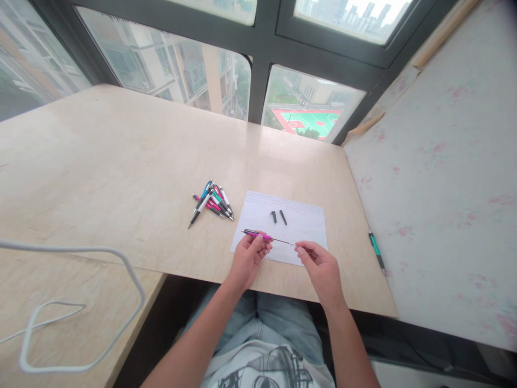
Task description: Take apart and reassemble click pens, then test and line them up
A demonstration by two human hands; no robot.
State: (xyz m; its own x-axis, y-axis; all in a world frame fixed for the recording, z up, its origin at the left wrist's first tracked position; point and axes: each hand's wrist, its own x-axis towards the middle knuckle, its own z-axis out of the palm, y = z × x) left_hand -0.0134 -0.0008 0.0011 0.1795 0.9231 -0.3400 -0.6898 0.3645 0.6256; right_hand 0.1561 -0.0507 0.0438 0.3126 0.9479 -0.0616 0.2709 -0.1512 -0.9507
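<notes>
My left hand (249, 258) is closed around the purple barrel of a pen (256, 234), which lies almost level over the sheet of paper (301, 213). From the barrel's right end a thin dark refill (281, 241) sticks out. At its tip is a small pale piece (292, 244), perhaps a spring, too small to tell. My right hand (320, 265) pinches at this piece with thumb and forefinger. Two short black pen parts, a stubby one (273, 217) and a longer one (283, 217), lie apart on the paper beyond my hands.
Several assembled pens (210, 203) in mixed colours lie heaped left of the paper. A green and black pen (377, 250) rests along the right wall. A white cable (135, 280) loops at the lower left. Windows border the table (133, 156) at the back.
</notes>
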